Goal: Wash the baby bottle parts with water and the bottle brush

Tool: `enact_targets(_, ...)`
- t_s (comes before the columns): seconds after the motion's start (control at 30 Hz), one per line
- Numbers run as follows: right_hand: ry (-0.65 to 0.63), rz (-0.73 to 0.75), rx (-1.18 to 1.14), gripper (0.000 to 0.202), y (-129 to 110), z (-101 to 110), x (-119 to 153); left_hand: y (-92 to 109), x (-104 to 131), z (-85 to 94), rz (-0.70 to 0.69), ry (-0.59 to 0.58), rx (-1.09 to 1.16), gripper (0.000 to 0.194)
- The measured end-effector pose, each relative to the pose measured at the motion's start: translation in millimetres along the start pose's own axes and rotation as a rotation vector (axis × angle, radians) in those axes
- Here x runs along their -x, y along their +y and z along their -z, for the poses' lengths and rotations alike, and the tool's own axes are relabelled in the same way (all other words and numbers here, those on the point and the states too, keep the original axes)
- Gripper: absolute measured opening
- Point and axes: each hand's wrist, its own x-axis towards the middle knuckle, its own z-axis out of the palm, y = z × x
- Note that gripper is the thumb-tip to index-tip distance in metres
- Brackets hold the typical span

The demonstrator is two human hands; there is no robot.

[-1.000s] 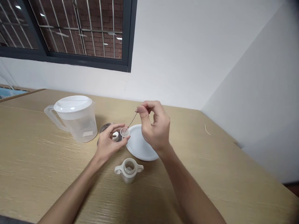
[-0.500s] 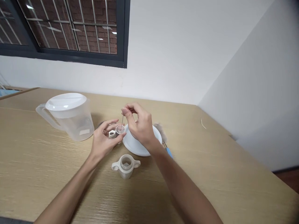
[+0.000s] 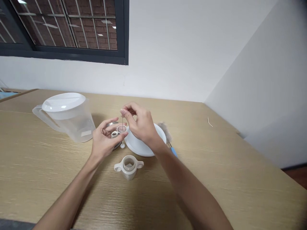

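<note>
Between its thumb and fingers, my left hand (image 3: 103, 137) holds a small clear round cap (image 3: 121, 129) with a white ring beside it. A thin rod (image 3: 122, 122) stands upright in the cap, its top pinched by my right hand (image 3: 140, 123). Below the cap hangs a small white disc (image 3: 122, 146). Behind my left fingers is a shiny round metal object, mostly hidden. A white two-handled cup (image 3: 129, 167) stands nearer me, open at the top. My right hand is over a white plate (image 3: 144, 150).
A clear pitcher (image 3: 79, 127) with a white lid stands at the left. Right of the plate lie a grey bristly brush (image 3: 165, 131) and a blue handle (image 3: 174, 151). A thin pale strip (image 3: 209, 122) lies farther right on the wooden table (image 3: 216, 166).
The white disc now shows below the cap, and more of the metal object is visible behind my left hand. The view has shifted slightly; both hands keep their hold.
</note>
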Motion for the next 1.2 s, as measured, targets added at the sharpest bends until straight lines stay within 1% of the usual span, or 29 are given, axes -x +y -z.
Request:
enact_targets(0.1,-0.019,-0.01,0.007,0.016,2,-3,2,3,-1,0.4,0.009,0.008,0.035,0.065)
enact_targets(0.27,-0.121,-0.002,-0.01,0.014,3,-11,7,4,-7,9.1,0.003,0.058,0.082,0.064)
enact_targets(0.37,-0.109,-0.017,-0.031,0.013,2,-15,8,3,-10,14.3,0.04,0.041,0.128,0.06)
enact_targets(0.47,-0.085,-0.038,-0.076,0.013,1,-15,9,0,-11,16.7,0.088,0.014,0.155,0.048)
enact_targets(0.53,-0.069,-0.061,-0.102,0.014,-1,-15,9,-1,-11,17.4,0.103,-0.002,0.131,0.042)
enact_targets(0.7,0.002,-0.119,-0.078,0.016,-2,-9,7,-3,-9,16.3,0.065,-0.094,-0.016,0.037)
enact_targets(0.83,0.097,-0.126,-0.16,0.017,5,-7,4,-2,-7,13.4,0.028,-0.123,-0.084,0.034)
enact_targets(0.97,0.202,-0.117,-0.213,0.018,9,-4,0,-1,-7,13.4,-0.007,-0.128,-0.086,0.034)
enact_targets(1.07,0.273,-0.102,-0.228,0.02,6,2,-2,1,-6,13.2,-0.039,-0.12,-0.086,0.033)
enact_targets(1.2,0.355,-0.096,-0.229,0.023,4,7,-3,7,-5,10.7,-0.046,-0.097,-0.101,0.036)
